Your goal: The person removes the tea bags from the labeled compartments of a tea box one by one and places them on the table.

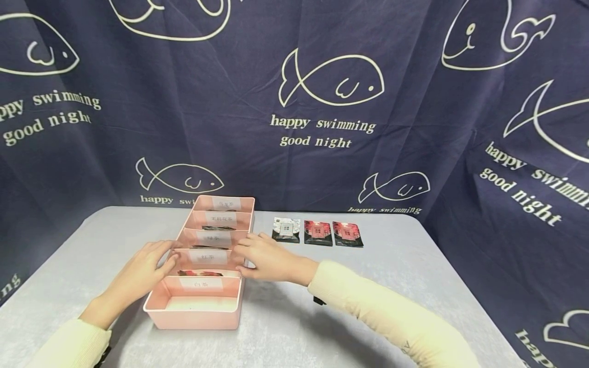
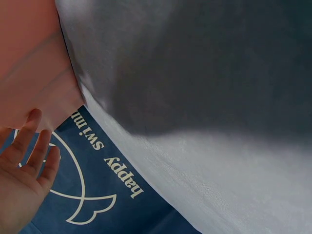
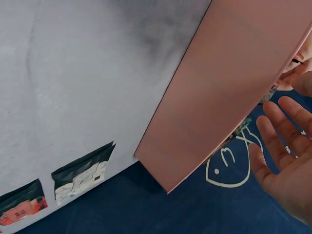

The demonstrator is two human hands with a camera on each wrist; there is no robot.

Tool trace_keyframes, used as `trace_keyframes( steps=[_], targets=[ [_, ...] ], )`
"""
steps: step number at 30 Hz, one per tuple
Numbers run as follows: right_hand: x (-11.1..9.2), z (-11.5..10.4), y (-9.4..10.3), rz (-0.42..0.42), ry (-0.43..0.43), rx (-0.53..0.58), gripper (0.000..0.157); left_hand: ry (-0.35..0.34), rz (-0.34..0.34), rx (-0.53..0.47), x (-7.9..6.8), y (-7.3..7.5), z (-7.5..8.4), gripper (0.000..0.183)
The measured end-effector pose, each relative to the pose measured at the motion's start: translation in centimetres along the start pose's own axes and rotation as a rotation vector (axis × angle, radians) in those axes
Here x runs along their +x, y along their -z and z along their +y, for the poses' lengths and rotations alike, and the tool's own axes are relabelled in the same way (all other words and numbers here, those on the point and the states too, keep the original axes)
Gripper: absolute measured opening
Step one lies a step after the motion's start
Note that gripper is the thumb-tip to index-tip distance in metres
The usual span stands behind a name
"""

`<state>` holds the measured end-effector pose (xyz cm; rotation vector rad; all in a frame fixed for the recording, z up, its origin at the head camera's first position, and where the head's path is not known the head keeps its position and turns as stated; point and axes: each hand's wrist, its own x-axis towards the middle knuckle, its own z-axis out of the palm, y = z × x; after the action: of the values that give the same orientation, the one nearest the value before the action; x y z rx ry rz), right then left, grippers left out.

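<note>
A long pink divided box (image 1: 195,320) stands on the table, its several compartments marked with white paper labels. My left hand (image 1: 142,270) is at the box's left rim, fingers reaching over the edge; the left wrist view shows them extended beside the pink wall. Across from it, my right hand (image 1: 269,259) has its fingertips over the right rim, and they look loosely bent and spread in the right wrist view. Between the hands, a red-patterned packet (image 1: 200,273) lies in the second compartment from the front. Whether any fingertip touches that packet is hard to tell.
Right of the box, a white-and-black tea packet (image 1: 286,231) and two red-and-black packets, one in the middle (image 1: 318,233) and one at the right (image 1: 347,234), lie in a row. Dark packet edges show in farther compartments. A navy curtain (image 1: 322,168) hangs behind the grey table (image 1: 368,286).
</note>
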<state>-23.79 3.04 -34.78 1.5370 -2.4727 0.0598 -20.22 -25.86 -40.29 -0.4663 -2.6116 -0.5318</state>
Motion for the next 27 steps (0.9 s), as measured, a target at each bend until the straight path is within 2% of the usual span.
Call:
trace_keyframes(
  steps=[8, 27],
  targets=[
    [0.8, -0.9, -0.5, 0.005, 0.040, -0.056, 0.029, 0.026, -0.020, -0.019, -0.1, 0.0, 0.2, 0.028],
    [1.9, -1.2, -1.2, 0.022, 0.057, 0.002, 0.021, 0.025, -0.028, -0.020, 0.1, 0.0, 0.0, 0.029]
  ],
)
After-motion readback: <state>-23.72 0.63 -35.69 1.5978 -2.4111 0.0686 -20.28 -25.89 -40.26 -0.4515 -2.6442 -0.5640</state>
